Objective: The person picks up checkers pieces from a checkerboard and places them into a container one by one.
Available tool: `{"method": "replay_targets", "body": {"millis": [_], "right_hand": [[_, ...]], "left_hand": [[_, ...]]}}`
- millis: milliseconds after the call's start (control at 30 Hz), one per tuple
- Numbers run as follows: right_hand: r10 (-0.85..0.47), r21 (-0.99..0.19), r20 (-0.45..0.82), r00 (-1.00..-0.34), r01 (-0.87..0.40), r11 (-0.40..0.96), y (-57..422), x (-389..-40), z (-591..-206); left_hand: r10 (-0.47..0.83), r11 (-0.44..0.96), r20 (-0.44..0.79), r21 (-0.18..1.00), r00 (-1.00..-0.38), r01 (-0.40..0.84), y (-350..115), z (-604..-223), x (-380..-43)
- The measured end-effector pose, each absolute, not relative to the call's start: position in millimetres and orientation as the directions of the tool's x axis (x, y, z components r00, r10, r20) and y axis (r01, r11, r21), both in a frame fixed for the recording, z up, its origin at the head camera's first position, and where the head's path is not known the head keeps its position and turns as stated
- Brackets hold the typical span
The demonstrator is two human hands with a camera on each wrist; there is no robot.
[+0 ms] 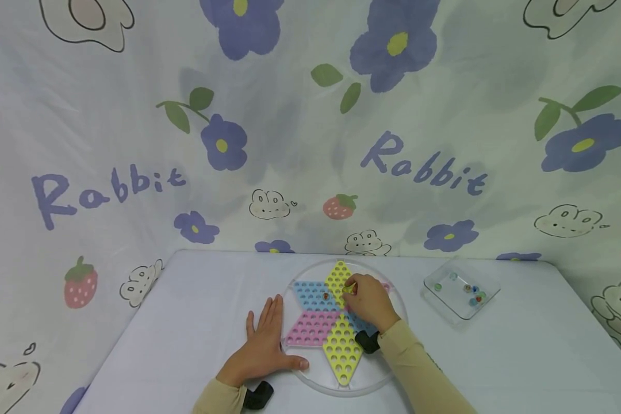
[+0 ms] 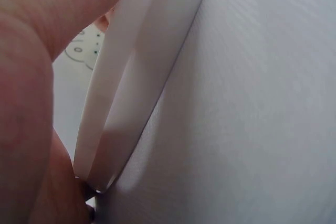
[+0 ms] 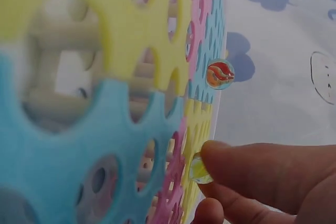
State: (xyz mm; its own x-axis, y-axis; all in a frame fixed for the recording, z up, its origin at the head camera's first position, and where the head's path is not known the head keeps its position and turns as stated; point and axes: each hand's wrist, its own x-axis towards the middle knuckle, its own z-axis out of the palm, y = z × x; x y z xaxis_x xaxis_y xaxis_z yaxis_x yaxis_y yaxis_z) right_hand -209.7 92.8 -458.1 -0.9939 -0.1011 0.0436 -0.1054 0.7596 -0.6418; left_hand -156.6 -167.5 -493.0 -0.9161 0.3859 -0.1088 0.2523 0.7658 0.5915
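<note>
A round Chinese checkers board [image 1: 341, 393] with a star of yellow, blue and pink hole-filled sections lies on the white table. My right hand [image 1: 371, 302] is over its far yellow section and pinches a clear marble with a yellow-green swirl [image 3: 197, 171] between thumb and finger, close against the holes. A marble with a red-orange swirl [image 3: 220, 74] sits in the blue section to the left. At the board's left rim rests my left hand [image 1: 263, 352], fingers straight and thumb spread along the edge; the left wrist view shows the pale rim [image 2: 131, 87] beside it.
Right of the board stands a clear square container [image 1: 447, 294] with several marbles in it. A fabric backdrop [image 1: 300, 144] printed with flowers, rabbits and strawberries hangs behind the table's far edge. Black wrist devices [image 1: 259, 395] sit at both cuffs.
</note>
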Motion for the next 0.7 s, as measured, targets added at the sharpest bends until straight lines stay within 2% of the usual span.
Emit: {"method": "replay_targets", "body": {"millis": [700], "right_hand": [[-0.112, -0.650, 0.043, -0.993, -0.113, 0.751, 94.9, -212.3, -462.6]], "left_hand": [[0.381, 0.769, -0.116, 0.591, -0.917, 0.245, -167.0, -491.3, -156.1]]}}
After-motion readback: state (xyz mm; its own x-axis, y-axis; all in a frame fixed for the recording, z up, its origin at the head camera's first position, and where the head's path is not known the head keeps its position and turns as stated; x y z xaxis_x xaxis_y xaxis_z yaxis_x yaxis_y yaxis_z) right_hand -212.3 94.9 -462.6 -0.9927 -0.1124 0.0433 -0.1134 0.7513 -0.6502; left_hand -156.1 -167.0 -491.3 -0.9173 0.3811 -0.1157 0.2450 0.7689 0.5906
